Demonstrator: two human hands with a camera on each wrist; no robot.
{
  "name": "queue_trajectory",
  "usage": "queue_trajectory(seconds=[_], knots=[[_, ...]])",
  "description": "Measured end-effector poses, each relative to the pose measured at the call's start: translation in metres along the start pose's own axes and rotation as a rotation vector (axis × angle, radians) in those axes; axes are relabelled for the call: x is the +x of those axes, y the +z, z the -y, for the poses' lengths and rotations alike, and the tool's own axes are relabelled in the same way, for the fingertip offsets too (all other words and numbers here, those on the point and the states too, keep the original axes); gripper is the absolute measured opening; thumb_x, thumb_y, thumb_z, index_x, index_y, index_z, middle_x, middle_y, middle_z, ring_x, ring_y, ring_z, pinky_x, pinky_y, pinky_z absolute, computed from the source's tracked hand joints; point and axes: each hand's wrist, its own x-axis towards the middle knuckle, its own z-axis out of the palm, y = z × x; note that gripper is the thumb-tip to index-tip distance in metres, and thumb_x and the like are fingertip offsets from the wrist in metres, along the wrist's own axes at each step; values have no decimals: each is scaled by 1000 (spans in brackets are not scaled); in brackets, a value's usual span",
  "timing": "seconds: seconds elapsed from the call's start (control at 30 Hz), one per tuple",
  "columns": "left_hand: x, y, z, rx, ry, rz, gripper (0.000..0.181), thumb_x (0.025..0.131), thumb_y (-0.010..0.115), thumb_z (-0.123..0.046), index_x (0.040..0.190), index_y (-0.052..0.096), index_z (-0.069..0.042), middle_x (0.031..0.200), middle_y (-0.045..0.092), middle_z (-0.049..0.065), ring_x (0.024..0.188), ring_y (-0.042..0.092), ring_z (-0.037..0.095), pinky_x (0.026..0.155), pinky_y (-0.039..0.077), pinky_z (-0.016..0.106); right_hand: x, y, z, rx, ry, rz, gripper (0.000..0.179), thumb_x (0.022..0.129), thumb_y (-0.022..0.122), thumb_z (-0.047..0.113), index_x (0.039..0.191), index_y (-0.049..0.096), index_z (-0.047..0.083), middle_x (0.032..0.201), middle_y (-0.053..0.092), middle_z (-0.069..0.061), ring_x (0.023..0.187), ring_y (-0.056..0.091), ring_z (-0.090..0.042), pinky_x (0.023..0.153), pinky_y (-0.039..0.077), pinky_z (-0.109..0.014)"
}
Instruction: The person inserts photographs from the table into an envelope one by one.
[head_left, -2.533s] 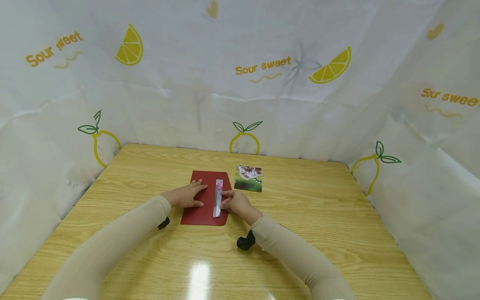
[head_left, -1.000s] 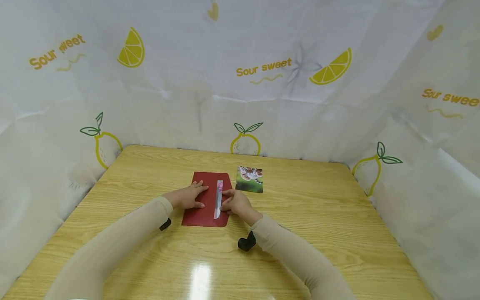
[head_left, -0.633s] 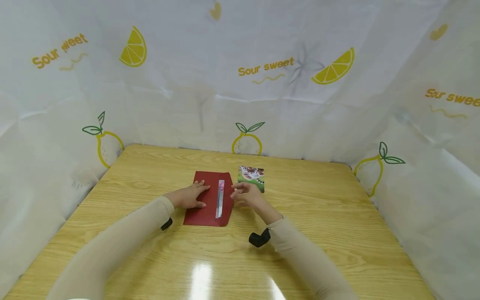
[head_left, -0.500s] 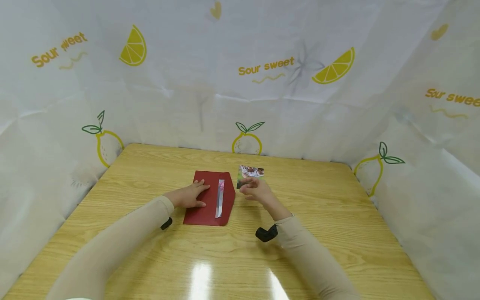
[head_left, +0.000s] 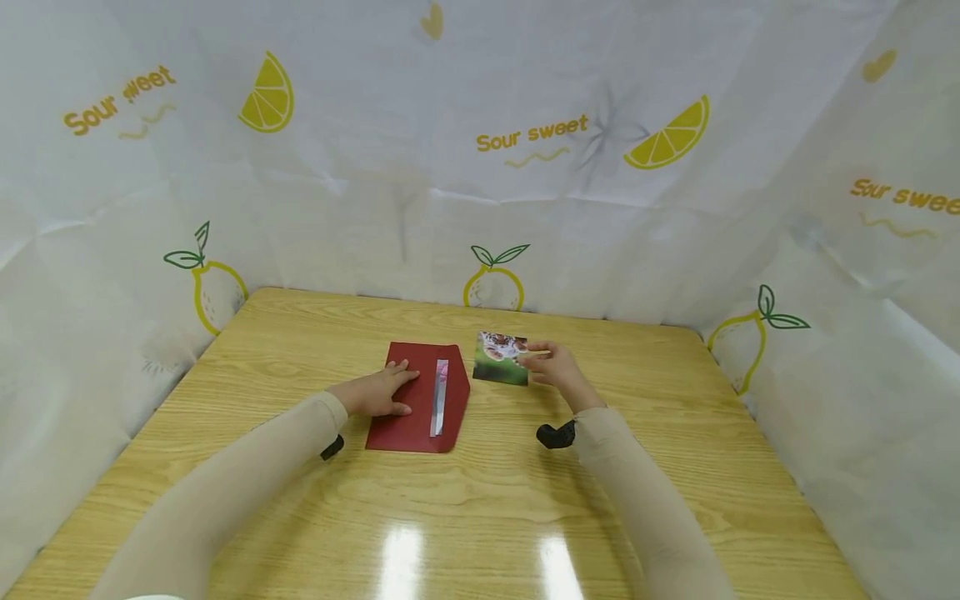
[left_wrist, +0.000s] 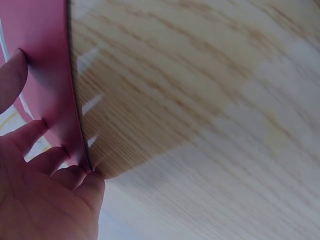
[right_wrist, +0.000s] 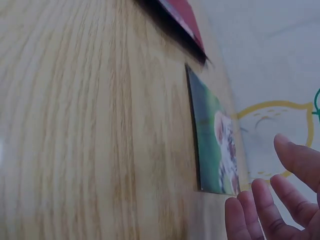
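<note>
A red envelope lies on the table with its flap folded out to the right. From its opening shows a narrow strip of a printed picture card, mostly hidden inside. My left hand rests flat on the envelope, fingers spread; in the left wrist view its fingertips touch the red surface. To the right lies a square card with a tiger picture. My right hand is at that card's right edge with fingers extended. In the right wrist view these fingers hold nothing.
The wooden table carries both items near its middle. Behind and at the sides hangs a white lemon-print curtain. Black wrist devices hang under both forearms, close to the tabletop.
My right hand has let go of the envelope's flap side and moved right, passing over the tiger card to its right edge. The flap has risen outward slightly. My left hand stays put.
</note>
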Motion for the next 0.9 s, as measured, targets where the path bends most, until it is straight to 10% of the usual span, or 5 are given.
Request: queue_trajectory(seconds=[0.5, 0.63, 0.73, 0.9], knots=[[0, 1, 1, -7, -2, 0, 70, 96, 60, -30, 153, 26, -5, 160, 9, 23, 147, 6, 43, 117, 19, 54, 18, 15, -11, -193, 91, -136, 52, 91, 68, 15, 134, 47, -6, 135, 49, -22, 101, 61, -27, 95, 49, -41], [0, 2, 1, -6, 1, 3, 71, 96, 60, -31, 153, 26, -5, 160, 9, 23, 147, 6, 44, 117, 20, 54, 21, 20, -11, -302, 97, -192, 28, 87, 73, 18, 102, 61, -2, 91, 63, -11, 64, 51, -13, 73, 49, -31], [1, 2, 1, -9, 2, 7, 71, 97, 59, -31, 154, 25, -6, 161, 8, 23, 148, 5, 43, 117, 19, 54, 23, 23, -9, -382, 99, -214, 36, 86, 75, 20, 63, 50, 7, 54, 43, 1, 46, 35, -10, 55, 36, -26], [0, 0, 0, -10, 0, 8, 71, 97, 59, -31, 154, 24, -6, 161, 7, 23, 148, 5, 43, 117, 19, 54, 22, 30, -2, -500, 119, -253, 56, 85, 76, 26, 51, 32, 16, 48, 24, 5, 46, 26, -11, 50, 30, -28]])
